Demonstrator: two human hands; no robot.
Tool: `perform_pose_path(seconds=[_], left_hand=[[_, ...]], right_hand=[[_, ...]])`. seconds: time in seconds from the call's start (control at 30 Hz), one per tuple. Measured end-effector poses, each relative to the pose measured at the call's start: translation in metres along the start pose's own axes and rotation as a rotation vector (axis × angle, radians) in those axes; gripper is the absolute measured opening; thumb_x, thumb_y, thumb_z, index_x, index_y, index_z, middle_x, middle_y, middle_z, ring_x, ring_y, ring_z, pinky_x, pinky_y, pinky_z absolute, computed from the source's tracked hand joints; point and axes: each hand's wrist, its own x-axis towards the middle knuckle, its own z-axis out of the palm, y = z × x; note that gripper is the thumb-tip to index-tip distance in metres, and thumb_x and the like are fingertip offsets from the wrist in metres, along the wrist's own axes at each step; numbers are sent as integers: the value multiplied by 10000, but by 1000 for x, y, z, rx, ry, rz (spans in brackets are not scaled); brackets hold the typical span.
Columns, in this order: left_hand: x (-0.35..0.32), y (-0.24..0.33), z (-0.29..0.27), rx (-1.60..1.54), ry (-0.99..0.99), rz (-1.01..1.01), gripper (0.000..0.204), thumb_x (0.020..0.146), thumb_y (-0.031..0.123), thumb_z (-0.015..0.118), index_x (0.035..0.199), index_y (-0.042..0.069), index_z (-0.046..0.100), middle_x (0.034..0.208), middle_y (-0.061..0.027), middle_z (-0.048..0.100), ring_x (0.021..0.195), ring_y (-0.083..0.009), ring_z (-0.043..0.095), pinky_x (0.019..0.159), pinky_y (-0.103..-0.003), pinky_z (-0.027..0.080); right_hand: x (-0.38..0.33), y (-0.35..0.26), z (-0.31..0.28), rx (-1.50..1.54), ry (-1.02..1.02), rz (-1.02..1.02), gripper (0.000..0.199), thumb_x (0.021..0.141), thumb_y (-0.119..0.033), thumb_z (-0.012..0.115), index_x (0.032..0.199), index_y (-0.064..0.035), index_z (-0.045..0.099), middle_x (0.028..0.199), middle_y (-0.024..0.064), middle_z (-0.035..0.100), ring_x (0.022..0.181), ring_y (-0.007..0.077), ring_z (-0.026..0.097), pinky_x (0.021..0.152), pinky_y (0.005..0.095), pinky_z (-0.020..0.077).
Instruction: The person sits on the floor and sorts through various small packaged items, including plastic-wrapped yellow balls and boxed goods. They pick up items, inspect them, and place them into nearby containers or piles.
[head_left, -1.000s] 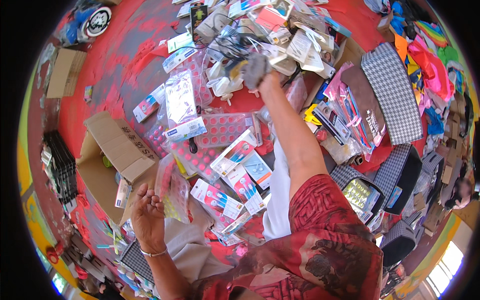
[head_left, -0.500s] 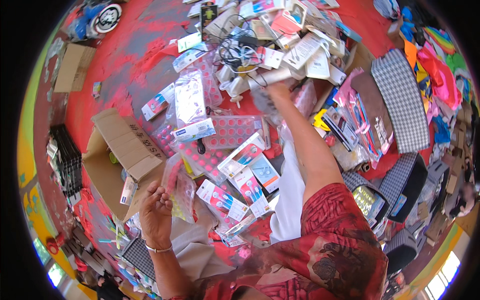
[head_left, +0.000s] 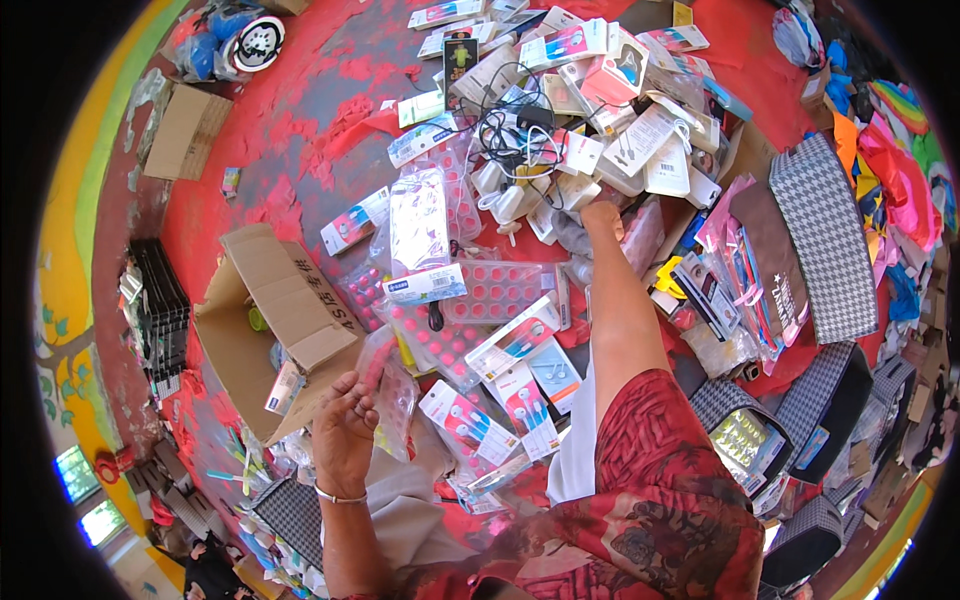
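Observation:
My right hand (head_left: pixel 603 220) reaches forward to the near side of a heap of packaged goods. Its fingers are mostly hidden, but they appear closed on a grey cloth-like bundle (head_left: pixel 571 234). White chargers (head_left: pixel 512 203) and a tangle of black cables (head_left: pixel 520 125) lie just beyond. On the left, my left hand (head_left: pixel 344 428) is raised with its fingers curled in; nothing shows in them. Beside it are a clear plastic bag (head_left: pixel 392 405) and an open cardboard box (head_left: pixel 225 345). Packs of earphones (head_left: pixel 468 420) lie between my arms.
Blister trays of pink rounds (head_left: pixel 497 291) cover the middle of the red floor (head_left: pixel 300 110). Houndstooth bins (head_left: pixel 825 235) and a brown bag (head_left: pixel 765 235) stand to the right. Far left are a flattened carton (head_left: pixel 187 130) and a black stack (head_left: pixel 158 310).
The whole view has shifted, so everything sits further right and lower. My right hand has drawn slightly back toward me, the grey bundle with it. The left hand keeps its curl.

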Motion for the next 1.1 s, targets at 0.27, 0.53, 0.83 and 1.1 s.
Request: perform_pose_path(seconds=[0.27,0.53,0.83,1.1], left_hand=[[0,-1,0,-4,-16,-10,259,823,28,484,1081,16,501,891,-46,585,749,-121,563,642,-223,473],[1,-6,6,18,-36,-22,260,824,19,493,1084,15,494,885,-51,581,752,-130,581,639,-223,495],[2,-9,12,12,-36,-61,257,825,12,490,1082,15,496,868,-46,554,750,-137,569,632,-230,503],[2,-14,15,45,-46,-59,238,828,63,503,1062,17,497,879,-51,596,740,-126,576,644,-233,479]], right_hand=[[42,11,32,830,-45,274,409,684,-178,607,978,105,596,1030,236,606,951,290,612,798,366,483],[-64,-76,-18,422,37,-502,377,812,-292,464,793,47,628,836,278,613,840,396,612,740,441,492],[-136,-57,-34,257,45,-859,270,695,-220,560,693,51,562,723,266,582,713,424,582,651,497,453],[-178,53,-88,166,-70,-1027,282,727,-224,591,624,19,490,627,225,525,573,399,526,531,472,401]])
